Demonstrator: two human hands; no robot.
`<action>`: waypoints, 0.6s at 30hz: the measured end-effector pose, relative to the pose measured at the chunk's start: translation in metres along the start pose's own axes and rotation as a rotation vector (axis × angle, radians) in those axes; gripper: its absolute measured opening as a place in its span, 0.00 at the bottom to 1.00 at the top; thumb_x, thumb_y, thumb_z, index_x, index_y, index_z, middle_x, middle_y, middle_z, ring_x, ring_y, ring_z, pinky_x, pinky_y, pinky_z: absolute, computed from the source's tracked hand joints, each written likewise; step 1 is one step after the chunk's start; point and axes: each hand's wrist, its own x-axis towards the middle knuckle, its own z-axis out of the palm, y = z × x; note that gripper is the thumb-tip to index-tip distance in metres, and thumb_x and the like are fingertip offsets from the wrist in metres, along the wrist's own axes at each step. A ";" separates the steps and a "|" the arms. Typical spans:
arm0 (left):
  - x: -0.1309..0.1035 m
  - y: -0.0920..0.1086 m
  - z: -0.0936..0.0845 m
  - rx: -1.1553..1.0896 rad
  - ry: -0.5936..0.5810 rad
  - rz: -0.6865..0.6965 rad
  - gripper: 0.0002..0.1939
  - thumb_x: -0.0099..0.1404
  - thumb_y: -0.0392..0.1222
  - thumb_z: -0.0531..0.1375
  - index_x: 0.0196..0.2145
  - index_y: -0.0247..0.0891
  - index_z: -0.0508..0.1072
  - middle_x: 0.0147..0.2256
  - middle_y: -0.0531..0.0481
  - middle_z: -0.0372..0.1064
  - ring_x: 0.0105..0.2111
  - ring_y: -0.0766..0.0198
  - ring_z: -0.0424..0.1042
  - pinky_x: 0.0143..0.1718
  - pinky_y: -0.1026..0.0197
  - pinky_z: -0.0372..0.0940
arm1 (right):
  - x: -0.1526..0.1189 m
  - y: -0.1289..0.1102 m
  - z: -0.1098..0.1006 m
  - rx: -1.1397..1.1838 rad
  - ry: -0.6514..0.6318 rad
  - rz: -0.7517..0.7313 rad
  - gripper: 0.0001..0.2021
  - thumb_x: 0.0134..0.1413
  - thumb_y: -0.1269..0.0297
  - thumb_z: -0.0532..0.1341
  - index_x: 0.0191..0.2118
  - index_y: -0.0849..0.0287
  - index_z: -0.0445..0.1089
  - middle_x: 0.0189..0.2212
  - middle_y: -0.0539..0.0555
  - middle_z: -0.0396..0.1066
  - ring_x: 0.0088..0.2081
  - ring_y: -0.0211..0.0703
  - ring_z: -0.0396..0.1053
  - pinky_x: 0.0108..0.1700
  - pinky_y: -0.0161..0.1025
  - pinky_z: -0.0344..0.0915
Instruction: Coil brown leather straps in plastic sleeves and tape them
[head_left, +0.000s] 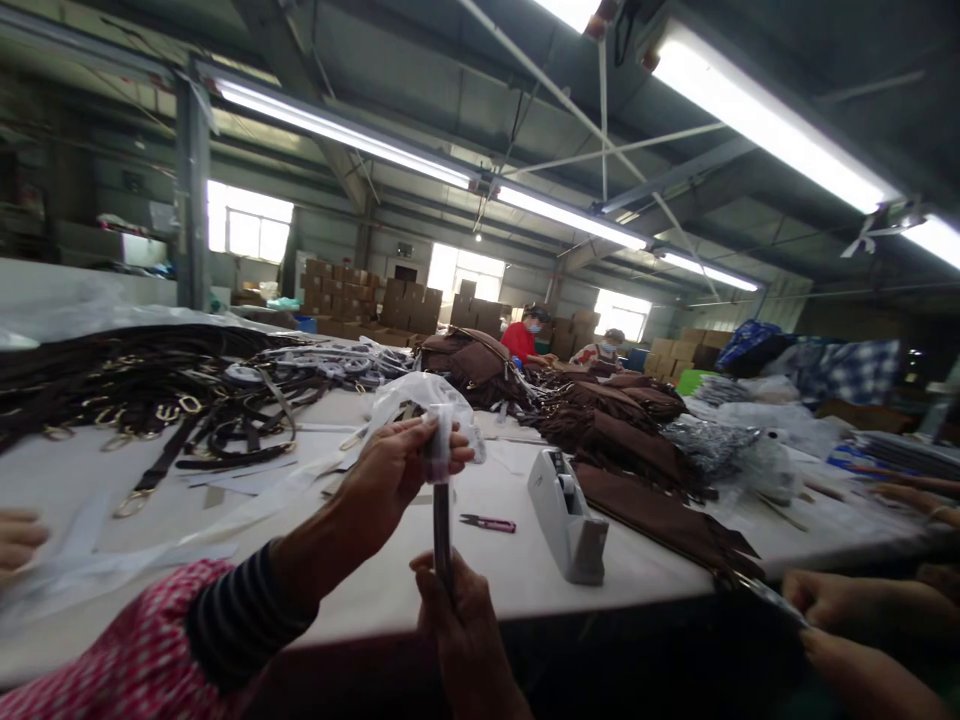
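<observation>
A dark strap [442, 530] stands upright in front of me over the table's near edge. My left hand [390, 460] pinches its upper part, where a translucent white plastic wrap [437, 450] goes around it. Lower down, my right hand [459, 595] is closed around the strap. Behind my left hand lies a crumpled clear plastic bag [412, 390], partly hidden by the fingers. Small thread snips [489, 523] with a dark pink handle lie just right of the strap. A grey tape dispenser [568, 520] stands farther right.
Dark straps with gold buckles [150, 390] are heaped at left. Brown bags [615, 425] pile up at back and right. Another person's hands [847, 620] hold something at the right edge; another hand [19, 540] shows at far left. Two people sit across the table [360, 610].
</observation>
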 end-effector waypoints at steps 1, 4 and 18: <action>-0.001 -0.005 -0.002 0.100 -0.025 0.042 0.09 0.70 0.42 0.61 0.39 0.31 0.77 0.38 0.39 0.80 0.37 0.55 0.80 0.41 0.57 0.73 | -0.005 -0.006 -0.003 0.010 -0.068 0.041 0.25 0.64 0.39 0.59 0.42 0.61 0.73 0.17 0.43 0.58 0.20 0.33 0.52 0.23 0.33 0.51; -0.005 -0.028 -0.019 0.562 -0.061 0.268 0.09 0.72 0.46 0.60 0.40 0.38 0.74 0.41 0.42 0.79 0.43 0.51 0.79 0.46 0.56 0.69 | -0.016 -0.029 -0.023 0.083 -0.292 0.190 0.25 0.64 0.40 0.59 0.44 0.62 0.72 0.18 0.46 0.67 0.16 0.32 0.56 0.20 0.31 0.51; -0.063 -0.029 -0.050 0.726 -0.329 -0.226 0.21 0.65 0.62 0.62 0.31 0.40 0.73 0.23 0.50 0.70 0.22 0.63 0.64 0.24 0.63 0.58 | 0.053 -0.047 -0.077 0.051 -0.115 0.025 0.20 0.51 0.52 0.72 0.40 0.62 0.72 0.18 0.44 0.65 0.18 0.34 0.61 0.19 0.31 0.58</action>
